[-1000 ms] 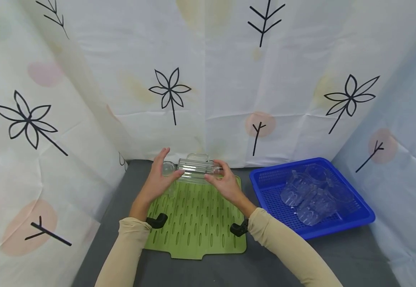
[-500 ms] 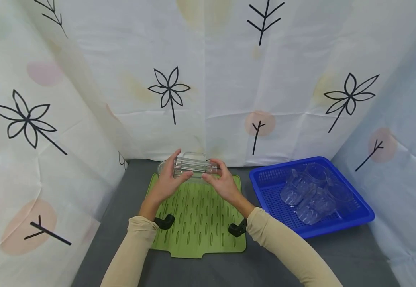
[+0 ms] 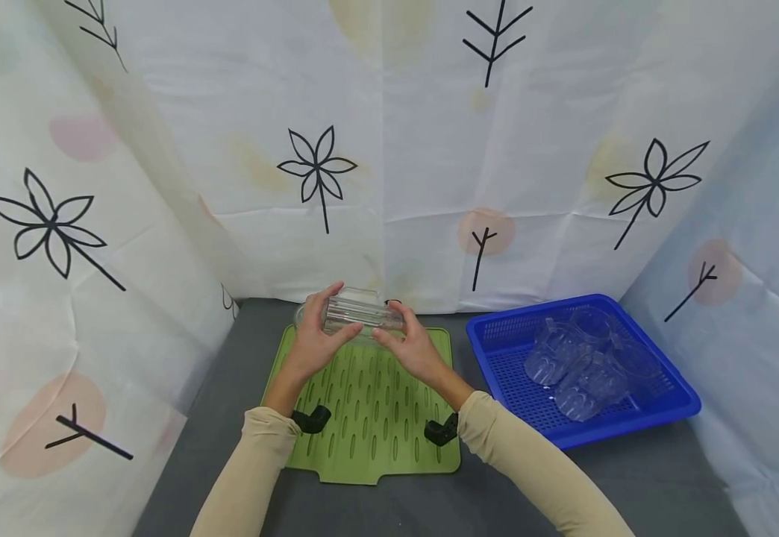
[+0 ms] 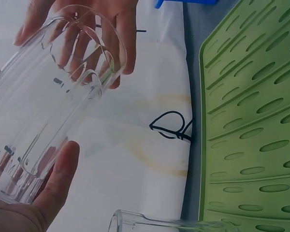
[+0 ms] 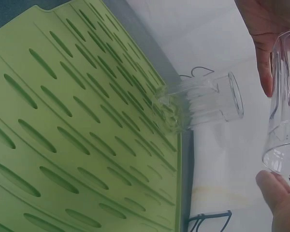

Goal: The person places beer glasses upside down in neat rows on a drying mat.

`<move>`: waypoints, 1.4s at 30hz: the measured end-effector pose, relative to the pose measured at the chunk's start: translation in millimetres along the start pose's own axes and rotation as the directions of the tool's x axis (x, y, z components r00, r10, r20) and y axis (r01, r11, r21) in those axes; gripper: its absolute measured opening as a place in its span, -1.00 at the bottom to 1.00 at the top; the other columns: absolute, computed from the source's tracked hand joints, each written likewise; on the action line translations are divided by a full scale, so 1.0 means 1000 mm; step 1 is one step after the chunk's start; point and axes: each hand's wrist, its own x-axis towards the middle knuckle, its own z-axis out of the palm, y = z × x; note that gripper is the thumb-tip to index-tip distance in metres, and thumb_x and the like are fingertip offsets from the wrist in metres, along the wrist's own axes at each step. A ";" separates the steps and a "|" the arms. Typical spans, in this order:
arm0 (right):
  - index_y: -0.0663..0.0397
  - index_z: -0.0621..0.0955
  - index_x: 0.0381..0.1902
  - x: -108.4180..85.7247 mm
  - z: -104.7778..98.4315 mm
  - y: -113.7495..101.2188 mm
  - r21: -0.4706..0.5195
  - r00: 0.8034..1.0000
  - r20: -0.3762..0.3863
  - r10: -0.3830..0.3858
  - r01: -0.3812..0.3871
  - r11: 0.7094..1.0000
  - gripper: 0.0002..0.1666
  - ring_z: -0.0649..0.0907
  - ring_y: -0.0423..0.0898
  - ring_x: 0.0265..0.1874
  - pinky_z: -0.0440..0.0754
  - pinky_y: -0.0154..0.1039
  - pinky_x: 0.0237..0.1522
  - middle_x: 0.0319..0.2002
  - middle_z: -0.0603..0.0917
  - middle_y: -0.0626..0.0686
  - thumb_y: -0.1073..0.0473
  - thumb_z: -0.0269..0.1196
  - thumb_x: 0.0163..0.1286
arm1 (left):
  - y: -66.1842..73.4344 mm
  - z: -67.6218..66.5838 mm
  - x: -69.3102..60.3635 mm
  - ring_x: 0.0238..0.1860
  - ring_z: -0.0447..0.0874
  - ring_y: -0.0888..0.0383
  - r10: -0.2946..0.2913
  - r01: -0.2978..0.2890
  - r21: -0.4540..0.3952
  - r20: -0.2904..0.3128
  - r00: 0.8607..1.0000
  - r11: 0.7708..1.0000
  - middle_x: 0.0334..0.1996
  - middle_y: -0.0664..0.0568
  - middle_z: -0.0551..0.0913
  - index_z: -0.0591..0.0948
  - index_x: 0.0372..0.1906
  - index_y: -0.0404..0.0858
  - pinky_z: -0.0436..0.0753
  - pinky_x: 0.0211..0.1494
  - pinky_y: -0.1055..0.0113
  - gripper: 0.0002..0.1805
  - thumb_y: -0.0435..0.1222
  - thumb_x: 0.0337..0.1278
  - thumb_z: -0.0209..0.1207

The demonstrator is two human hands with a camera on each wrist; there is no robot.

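Both hands hold a clear glass mug (image 3: 360, 312) sideways above the back of a green drying mat (image 3: 369, 418). The left hand (image 3: 316, 335) grips one end, its thumb along the near side. At the other end, the right hand (image 3: 416, 347) has its thumb and fingers on the glass. The left wrist view shows the see-through mug (image 4: 53, 101) spanning the two hands. A loop on its far side looks like the handle. Another clear glass (image 5: 210, 99) stands on the mat's back edge, mostly hidden behind the left hand in the head view.
A blue plastic basket (image 3: 517, 322) stands right of the mat with several clear glass mugs (image 3: 591, 388) in it. The dark grey table (image 3: 215, 403) ends at a patterned white curtain (image 3: 416, 186) behind and at the sides.
The left hand has moved right and closed round the mug's left end, from spread fingers. The mug and right hand have shifted slightly left, and the mug has tilted a little.
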 end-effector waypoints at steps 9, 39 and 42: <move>-0.02 0.10 0.63 -0.005 -0.008 0.002 -0.063 0.999 0.034 -0.034 0.036 0.997 -0.12 0.36 0.17 0.52 0.44 0.20 0.45 0.61 0.18 0.15 -0.07 0.22 0.54 | -0.005 0.003 0.002 0.32 0.35 -0.19 0.076 -0.072 0.058 -0.076 0.994 0.996 0.32 -0.22 0.33 0.44 0.44 -0.09 0.38 0.35 -0.28 -0.25 -0.20 0.13 0.46; -0.12 -0.13 0.69 -0.030 -0.061 -0.007 -0.859 0.997 -0.047 -0.064 -0.008 0.513 0.30 -0.17 0.34 0.65 -0.08 0.45 0.57 0.68 -0.16 0.21 -0.63 0.09 0.29 | -0.002 0.006 0.002 0.40 0.39 -0.23 0.079 -0.062 0.289 -0.050 0.996 0.955 0.42 -0.09 0.33 0.50 0.41 0.06 0.57 0.25 -0.25 -0.26 -0.16 0.09 0.50; -0.16 -0.15 0.69 -0.033 -0.069 -0.005 -0.860 0.997 -0.061 -0.049 -0.028 0.510 0.29 -0.19 0.33 0.65 -0.11 0.45 0.57 0.68 -0.19 0.20 -0.61 0.10 0.30 | -0.001 0.010 0.003 0.43 0.37 -0.22 0.040 -0.023 0.286 -0.053 0.998 0.958 0.46 -0.04 0.32 0.51 0.40 0.11 0.57 0.27 -0.25 -0.26 -0.17 0.08 0.50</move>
